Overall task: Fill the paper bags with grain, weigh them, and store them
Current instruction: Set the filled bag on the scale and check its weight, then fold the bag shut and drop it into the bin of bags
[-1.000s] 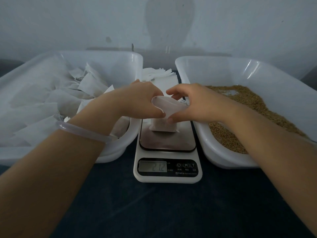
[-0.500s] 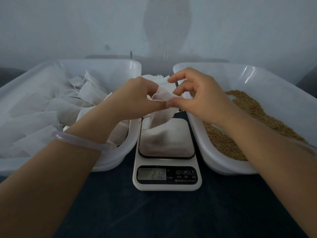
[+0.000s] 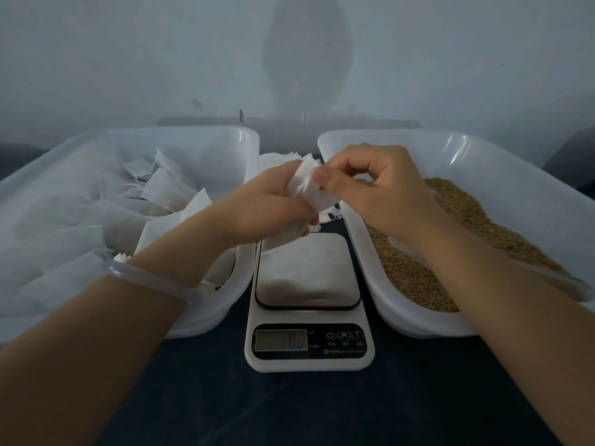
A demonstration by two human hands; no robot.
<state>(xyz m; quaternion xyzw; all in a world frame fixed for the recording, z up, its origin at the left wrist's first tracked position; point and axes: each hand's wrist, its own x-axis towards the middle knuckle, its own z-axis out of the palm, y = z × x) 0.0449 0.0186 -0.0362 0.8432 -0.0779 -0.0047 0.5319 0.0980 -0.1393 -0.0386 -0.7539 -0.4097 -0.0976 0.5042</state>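
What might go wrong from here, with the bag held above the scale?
The left hand grips the bag and the right hand pinches its top, clear of the scale. If the top is open, contents may spill onto the scale. A slip could drop the bag short of the left bin.

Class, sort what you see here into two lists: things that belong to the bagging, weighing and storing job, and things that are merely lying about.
Belongs to the job: paper bag, gripped by left hand and right hand; scale; grain tub; tub of bags; white paper pile behind the scale.

Merely there: bangle on the left wrist; dark table cover; wall.
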